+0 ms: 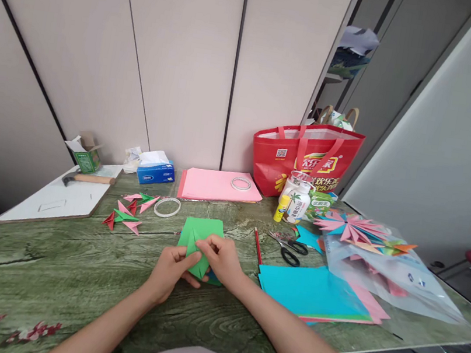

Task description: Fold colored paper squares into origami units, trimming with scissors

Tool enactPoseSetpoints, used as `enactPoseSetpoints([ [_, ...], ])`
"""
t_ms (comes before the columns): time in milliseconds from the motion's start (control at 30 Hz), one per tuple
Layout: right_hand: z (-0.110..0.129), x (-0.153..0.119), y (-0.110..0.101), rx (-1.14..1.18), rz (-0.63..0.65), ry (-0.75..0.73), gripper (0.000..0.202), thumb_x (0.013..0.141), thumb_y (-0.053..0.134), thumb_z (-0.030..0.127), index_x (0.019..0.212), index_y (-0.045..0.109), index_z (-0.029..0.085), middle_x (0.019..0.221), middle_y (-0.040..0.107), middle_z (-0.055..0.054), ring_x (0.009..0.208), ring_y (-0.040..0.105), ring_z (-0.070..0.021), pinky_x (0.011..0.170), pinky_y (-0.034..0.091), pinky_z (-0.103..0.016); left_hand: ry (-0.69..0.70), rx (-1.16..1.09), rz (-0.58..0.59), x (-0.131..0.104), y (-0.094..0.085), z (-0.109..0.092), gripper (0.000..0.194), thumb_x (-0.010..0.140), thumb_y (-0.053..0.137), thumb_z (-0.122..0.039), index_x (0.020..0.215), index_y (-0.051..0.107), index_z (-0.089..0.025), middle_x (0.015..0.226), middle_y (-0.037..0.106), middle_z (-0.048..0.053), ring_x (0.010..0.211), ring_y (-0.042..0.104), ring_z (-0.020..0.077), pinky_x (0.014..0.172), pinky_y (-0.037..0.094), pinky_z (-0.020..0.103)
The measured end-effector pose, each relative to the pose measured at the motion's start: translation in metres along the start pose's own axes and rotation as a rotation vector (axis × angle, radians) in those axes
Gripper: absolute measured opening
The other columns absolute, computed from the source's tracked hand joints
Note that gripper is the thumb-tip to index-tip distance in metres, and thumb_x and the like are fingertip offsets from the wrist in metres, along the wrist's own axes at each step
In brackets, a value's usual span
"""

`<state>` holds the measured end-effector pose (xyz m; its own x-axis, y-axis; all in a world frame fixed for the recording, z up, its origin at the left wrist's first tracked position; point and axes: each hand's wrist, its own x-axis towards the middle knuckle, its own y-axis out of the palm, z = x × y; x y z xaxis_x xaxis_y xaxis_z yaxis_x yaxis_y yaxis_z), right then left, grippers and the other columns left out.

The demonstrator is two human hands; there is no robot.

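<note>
The green wood-patterned table (112,288) fills most of the near scene. On its right side lies a clear plastic bag (379,278), and at the far right stands a red shopping bag (272,164). A white board (68,196) lies at the far left, blue sheets (302,290) to the right, and a stack of pink sheets (208,184) at the far middle. Near the middle, the left hand (169,271) has its thumb on a folded green paper (200,265) with fingers underneath, clamping it; the right hand (223,259) pinches the same piece between thumb and forefinger. That piece is held over green sheets (204,226) on the table. Beyond, to the left, sits a blue tissue box (155,173). Right of the hands are black-handled scissors (284,244), then a red pencil (258,247) and an upright yellow glue stick (281,210).
</note>
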<state>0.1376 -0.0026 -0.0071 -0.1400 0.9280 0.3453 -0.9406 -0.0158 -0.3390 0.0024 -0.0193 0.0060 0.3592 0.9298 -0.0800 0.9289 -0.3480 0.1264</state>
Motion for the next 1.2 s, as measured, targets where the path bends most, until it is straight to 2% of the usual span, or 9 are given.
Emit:
enactPoseSetpoints([
  [167,-0.002,0.006,0.0,0.319,0.079,0.089,0.019,0.069,0.055,0.035,0.069,0.051,0.016,0.059,0.048,0.003,0.049,0.044,-0.0081,0.045,0.039,-0.02,0.048,-0.004,-0.086,0.002,-0.004,-0.002,0.032,0.07,0.059,-0.041,0.076,0.062,-0.009,0.069,0.067,0.009,0.057,0.063,0.0187,0.045,0.05,0.025],
  [333,-0.003,0.011,-0.004,0.242,-0.018,0.078,0.011,0.07,0.048,0.024,0.072,0.055,0.016,0.061,0.049,0.003,0.056,0.043,-0.0093,0.051,0.037,-0.02,0.083,0.084,-0.146,0.003,-0.005,-0.006,0.029,0.069,0.058,-0.041,0.067,0.059,-0.012,0.058,0.061,0.002,0.057,0.063,0.0185,0.041,0.049,0.023],
  [433,-0.004,0.012,-0.008,0.187,-0.018,0.064,0.017,0.072,0.045,0.021,0.08,0.06,0.017,0.071,0.055,0.001,0.058,0.044,-0.0091,0.052,0.035,-0.02,0.131,0.16,-0.233,0.003,-0.007,-0.01,0.028,0.068,0.06,-0.04,0.062,0.058,-0.013,0.05,0.059,0.0,0.049,0.059,0.0146,0.036,0.044,0.02],
  [533,-0.006,0.012,-0.009,0.267,-0.009,0.066,0.025,0.071,0.052,0.024,0.095,0.057,0.018,0.074,0.055,0.0,0.057,0.045,-0.0084,0.049,0.035,-0.019,0.133,0.143,-0.278,0.004,-0.009,-0.012,0.025,0.063,0.065,-0.037,0.062,0.06,-0.013,0.043,0.056,-0.001,0.035,0.05,0.0093,0.032,0.038,0.017],
  [700,-0.008,0.012,-0.005,0.433,-0.034,0.094,0.039,0.064,0.062,0.028,0.1,0.048,0.019,0.073,0.056,0.0,0.066,0.054,-0.0116,0.058,0.043,-0.022,0.082,-0.076,-0.325,0.005,-0.011,-0.01,0.025,0.055,0.072,-0.033,0.063,0.06,-0.012,0.05,0.064,0.001,0.049,0.061,0.0151,0.052,0.051,0.025],
  [800,-0.011,0.012,-0.003,0.49,-0.028,0.094,0.049,0.057,0.068,0.022,0.099,0.043,0.02,0.078,0.058,0.0,0.07,0.056,-0.0122,0.062,0.044,-0.023,0.091,-0.119,-0.327,0.004,-0.011,-0.009,0.025,0.055,0.072,-0.033,0.062,0.058,-0.013,0.053,0.065,0.001,0.055,0.063,0.0174,0.06,0.052,0.029],
  [967,-0.014,0.015,-0.005,0.52,-0.124,0.119,0.036,0.061,0.064,0.025,0.091,0.044,0.019,0.062,0.053,0.005,0.056,0.051,-0.0087,0.053,0.041,-0.021,0.055,0.067,-0.208,0.004,-0.009,-0.007,0.023,0.059,0.069,-0.033,0.058,0.057,-0.014,0.054,0.065,0.001,0.057,0.063,0.0182,0.059,0.052,0.029],
  [1033,-0.013,0.015,-0.006,0.494,-0.093,0.105,0.032,0.064,0.062,0.025,0.092,0.048,0.018,0.06,0.051,0.005,0.053,0.049,-0.0081,0.05,0.039,-0.02,0.081,0.139,-0.195,0.004,-0.01,-0.005,0.021,0.06,0.068,-0.034,0.063,0.059,-0.014,0.057,0.064,0.0,0.058,0.062,0.0176,0.057,0.052,0.028],
  [1200,-0.009,0.011,-0.006,0.44,0.023,0.061,0.031,0.068,0.059,0.024,0.097,0.054,0.017,0.071,0.054,0.001,0.06,0.05,-0.0092,0.05,0.04,-0.02,0.184,0.194,-0.272,0.007,-0.015,-0.003,0.02,0.064,0.065,-0.033,0.069,0.062,-0.014,0.059,0.06,-0.002,0.053,0.054,0.0123,0.047,0.049,0.023],
])
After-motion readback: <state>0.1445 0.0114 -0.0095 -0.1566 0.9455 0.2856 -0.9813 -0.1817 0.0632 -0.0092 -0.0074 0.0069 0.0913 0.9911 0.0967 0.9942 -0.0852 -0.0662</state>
